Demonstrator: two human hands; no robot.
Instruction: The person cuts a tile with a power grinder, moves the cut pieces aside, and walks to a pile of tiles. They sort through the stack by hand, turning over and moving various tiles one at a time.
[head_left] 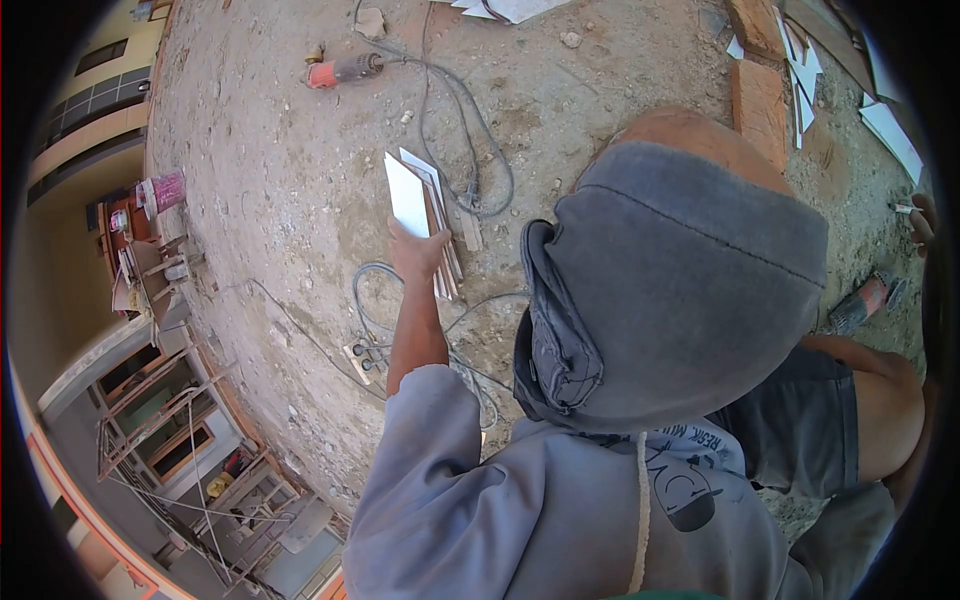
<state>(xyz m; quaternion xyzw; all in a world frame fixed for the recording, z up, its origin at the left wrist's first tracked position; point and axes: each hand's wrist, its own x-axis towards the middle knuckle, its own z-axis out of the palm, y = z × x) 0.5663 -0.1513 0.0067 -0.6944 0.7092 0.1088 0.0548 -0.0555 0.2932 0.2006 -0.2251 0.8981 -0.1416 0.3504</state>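
Observation:
My left hand [418, 250] is closed around a stack of cut white tile pieces [406, 195], thumb on one side. The pieces stand on edge on the dirt ground, with brownish edges showing. At the far right edge, my right hand [921, 226] is partly lost in the dark lens border. Its fingers pinch a thin white stick [904, 208] that looks like a cigarette. My bent knee in dark grey shorts [690, 290] fills the middle of the view.
A red and grey power tool [343, 70] lies ahead with its cable [505, 150]. Near my left forearm is a socket strip [364, 360]. Bricks [757, 110] and broken white tiles [890, 138] lie at right. A pink bucket [165, 191] and scaffolding are at left.

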